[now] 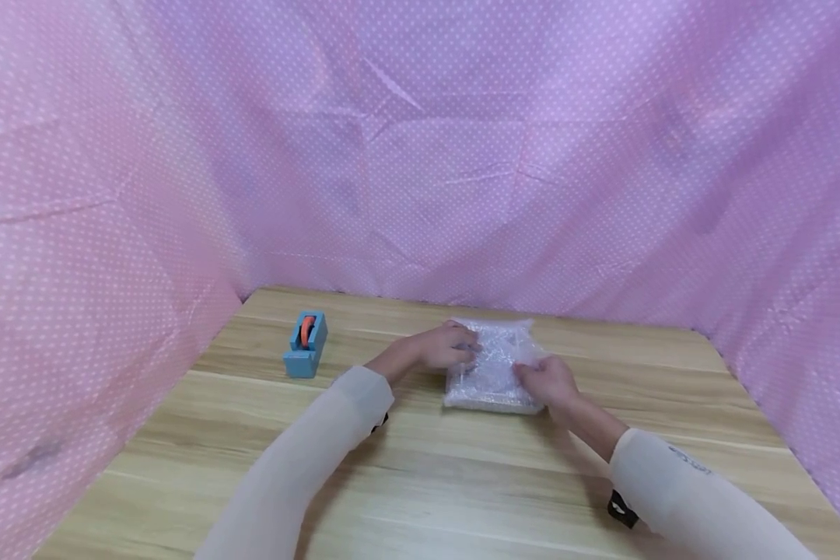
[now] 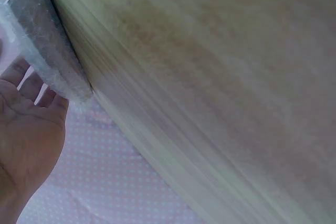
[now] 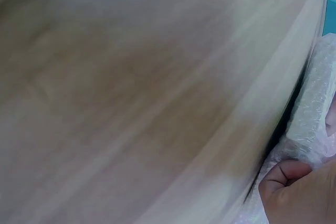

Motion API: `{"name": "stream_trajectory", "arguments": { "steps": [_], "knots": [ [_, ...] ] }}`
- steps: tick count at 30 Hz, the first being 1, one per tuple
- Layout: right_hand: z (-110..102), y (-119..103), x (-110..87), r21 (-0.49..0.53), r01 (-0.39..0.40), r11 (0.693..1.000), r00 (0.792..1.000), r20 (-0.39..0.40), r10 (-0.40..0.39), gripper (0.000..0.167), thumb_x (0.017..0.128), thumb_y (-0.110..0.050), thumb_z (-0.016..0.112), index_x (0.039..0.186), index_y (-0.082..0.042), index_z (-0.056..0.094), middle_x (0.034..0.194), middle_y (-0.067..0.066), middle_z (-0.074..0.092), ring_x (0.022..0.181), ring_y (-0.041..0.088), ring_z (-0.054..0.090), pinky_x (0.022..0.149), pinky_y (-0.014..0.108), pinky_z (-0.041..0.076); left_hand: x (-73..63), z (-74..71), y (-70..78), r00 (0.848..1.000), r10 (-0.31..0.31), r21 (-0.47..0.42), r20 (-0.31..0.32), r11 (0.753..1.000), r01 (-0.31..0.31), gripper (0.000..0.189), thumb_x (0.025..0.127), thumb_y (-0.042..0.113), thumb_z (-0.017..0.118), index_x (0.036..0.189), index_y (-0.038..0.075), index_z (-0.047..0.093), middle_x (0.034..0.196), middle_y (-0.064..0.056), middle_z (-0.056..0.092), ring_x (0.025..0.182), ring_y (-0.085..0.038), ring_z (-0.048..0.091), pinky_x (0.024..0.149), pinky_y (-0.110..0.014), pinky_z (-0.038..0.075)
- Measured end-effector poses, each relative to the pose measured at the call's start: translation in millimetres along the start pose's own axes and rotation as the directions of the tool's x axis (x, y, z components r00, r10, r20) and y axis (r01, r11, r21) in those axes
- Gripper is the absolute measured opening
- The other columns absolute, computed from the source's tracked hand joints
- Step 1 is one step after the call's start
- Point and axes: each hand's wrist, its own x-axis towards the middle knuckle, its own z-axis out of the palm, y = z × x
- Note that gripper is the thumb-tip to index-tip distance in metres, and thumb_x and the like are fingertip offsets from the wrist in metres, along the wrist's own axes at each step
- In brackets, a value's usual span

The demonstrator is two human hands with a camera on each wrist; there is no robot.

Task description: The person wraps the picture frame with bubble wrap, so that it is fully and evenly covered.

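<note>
A flat, block-shaped package in clear bubble wrap (image 1: pixel 498 354) lies on the wooden table in the head view. My left hand (image 1: pixel 448 346) reaches over its left side, fingertips on the top; the left wrist view shows this hand (image 2: pixel 31 129) with its fingers extended along the bubble wrap (image 2: pixel 47 40). At the package's right side my right hand (image 1: pixel 549 379) pinches the wrap, thumb on top. Close up in the right wrist view, the fingers of this hand (image 3: pixel 294 190) are curled at the bubble wrap (image 3: pixel 310 114). Whatever the wrap encloses is hidden.
A blue tape dispenser (image 1: pixel 306 344) with an orange roll core stands on the left part of the table (image 1: pixel 420 482). Pink dotted cloth (image 1: pixel 420 194) hangs around the back and sides of the table.
</note>
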Motion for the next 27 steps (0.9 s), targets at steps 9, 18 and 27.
{"name": "stream_trajectory", "arguments": {
  "steps": [9,18,27],
  "knots": [
    [-1,-2,0.6,0.045,-0.061,0.997,0.998,0.004,0.061,0.035,0.099,-0.018,0.064,0.066,-0.008,0.055,0.061,-0.003,0.043,0.055,0.011,0.038,0.047,0.025,0.034,-9.8,0.9,5.0,0.993,-0.003,0.080,0.119,0.997,-0.006,0.114,0.074,0.069,0.079,0.161,0.012,0.031,0.171,-0.009,0.015,0.157,-0.031,0.004,0.126,-0.046,0.007],
    [-15,-2,4.4,-0.143,0.046,0.989,0.998,0.060,-0.037,0.041,0.097,-0.027,0.069,0.064,-0.012,0.050,0.060,-0.003,0.045,0.054,0.011,0.042,0.048,0.025,0.038,-10.1,-4.8,8.0,0.991,-0.004,0.039,0.135,0.999,-0.001,0.101,0.082,0.059,0.078,0.160,0.014,0.034,0.170,-0.009,0.019,0.157,-0.029,0.006,0.126,-0.047,0.009],
    [-28,7,18.2,-0.617,0.552,0.561,0.773,0.127,-0.622,0.036,0.091,-0.028,0.079,0.106,0.001,0.064,0.098,0.017,0.063,0.090,0.035,0.059,0.079,0.050,0.052,-9.0,-2.2,9.2,0.989,-0.021,-0.014,0.145,1.000,0.024,0.095,0.085,0.054,0.076,0.161,0.014,0.033,0.171,-0.006,0.016,0.158,-0.027,0.002,0.126,-0.050,0.010]
  ]
}}
